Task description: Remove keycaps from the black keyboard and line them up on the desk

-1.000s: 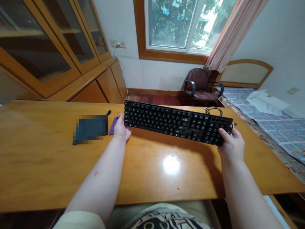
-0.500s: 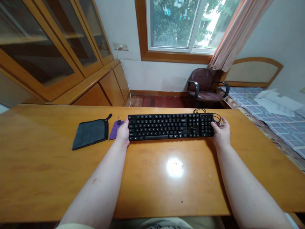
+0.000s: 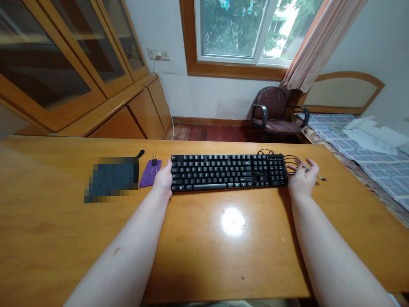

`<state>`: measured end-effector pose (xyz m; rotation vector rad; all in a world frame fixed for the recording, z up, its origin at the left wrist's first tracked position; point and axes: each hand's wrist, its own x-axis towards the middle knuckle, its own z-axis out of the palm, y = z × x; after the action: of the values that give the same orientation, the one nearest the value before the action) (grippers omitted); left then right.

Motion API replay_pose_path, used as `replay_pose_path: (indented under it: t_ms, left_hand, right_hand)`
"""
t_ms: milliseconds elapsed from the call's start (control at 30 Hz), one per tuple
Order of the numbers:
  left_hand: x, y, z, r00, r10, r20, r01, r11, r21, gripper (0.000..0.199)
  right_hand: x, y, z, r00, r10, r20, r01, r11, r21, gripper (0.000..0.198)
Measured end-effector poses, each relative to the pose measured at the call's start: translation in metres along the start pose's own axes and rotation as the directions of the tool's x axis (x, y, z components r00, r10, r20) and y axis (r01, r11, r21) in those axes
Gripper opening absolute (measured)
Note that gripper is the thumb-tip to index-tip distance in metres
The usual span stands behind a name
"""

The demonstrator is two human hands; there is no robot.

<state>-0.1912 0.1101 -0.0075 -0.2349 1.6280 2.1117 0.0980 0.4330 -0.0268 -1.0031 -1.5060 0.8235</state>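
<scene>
Toward twelve o'clock from the middle of the tabletop (image 3: 198, 251), a long black keyboard (image 3: 220, 175) is set between the left hand (image 3: 163, 181) and the right hand (image 3: 301, 180), flat or very nearly so. It would probably be felt as stiff and not very heavy, like a thin board, with smooth sides that might be a bit slippery. If it were dropped, keys could be knocked loose. It is best gripped by both short ends, at nine and three o'clock, so that no keys are pushed. Its nine o'clock end is touched by the left hand, but what is pinched cannot be told, as most of those fingers are hidden. At three o'clock, the right hand's fingers are loosely spread beside the other end; whether it is touched cannot be told. Small pale marks are printed on the black keys. A long space bar (image 3: 210, 186) is seen at seven o'clock, and a thin dark cord (image 3: 293, 157) is looped between two and three.
</scene>
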Motion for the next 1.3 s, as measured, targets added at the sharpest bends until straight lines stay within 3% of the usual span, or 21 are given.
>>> replay_pose_path:
  t_ms: [167,300,400,467,533,600,733,833,933,1200,1300]
  left_hand:
    - [0.002,0.0,0.002,1.0,0.005,-0.016,-0.005,1.0,-0.02,0.038]
    - [0.0,0.002,0.004,1.0,-0.015,-0.027,0.015,1.0,-0.007,0.039]
    - [-0.005,0.005,0.007,0.998,-0.036,-0.057,0.039,0.998,0.051,0.041]
    - [-0.007,0.005,0.007,0.997,-0.018,-0.075,0.025,0.995,0.099,0.042]
    - [-0.008,0.003,0.007,0.997,0.028,-0.067,-0.018,0.989,0.144,0.044]
    - [-0.007,0.0,0.005,0.996,0.076,-0.038,-0.068,0.982,0.178,0.047]
    - [-0.002,-0.005,0.003,0.992,0.123,-0.006,-0.118,0.969,0.219,0.047]
    - [-0.001,-0.005,0.004,0.991,0.131,-0.004,-0.126,0.966,0.225,0.045]
    - [0.0,-0.006,0.004,0.991,0.137,-0.006,-0.131,0.961,0.243,0.046]
    - [0.003,-0.007,0.002,0.988,0.152,-0.032,-0.14,0.96,0.242,0.044]
    - [0.002,-0.007,0.003,0.988,0.154,-0.02,-0.146,0.963,0.227,0.044]
  right_hand:
    - [-0.004,-0.017,-0.001,0.972,-0.219,-0.081,0.208,0.97,-0.122,0.039]
    - [-0.015,-0.035,-0.003,0.967,-0.239,-0.084,0.226,0.964,-0.14,0.03]
    - [-0.027,-0.049,-0.005,0.98,-0.2,0.013,0.201,0.975,-0.096,0.035]
    - [-0.036,-0.058,-0.005,0.973,-0.196,0.121,0.191,0.98,0.05,0.042]
    - [-0.044,-0.066,-0.004,0.952,-0.213,0.221,0.168,0.964,0.204,0.048]
    - [-0.049,-0.073,-0.005,0.93,-0.24,0.28,0.171,0.953,0.249,0.043]
    - [-0.054,-0.078,-0.01,0.889,-0.34,0.307,0.334,0.94,0.074,0.028]
    - [-0.054,-0.081,-0.013,0.816,-0.457,0.355,0.505,0.862,-0.049,0.023]
    - [-0.053,-0.085,-0.01,0.756,-0.525,0.391,0.601,0.794,-0.094,0.016]
    - [-0.055,-0.09,-0.004,0.684,-0.572,0.452,0.621,0.782,0.051,0.016]
    - [-0.059,-0.088,-0.003,0.682,-0.562,0.468,0.619,0.785,0.04,0.019]
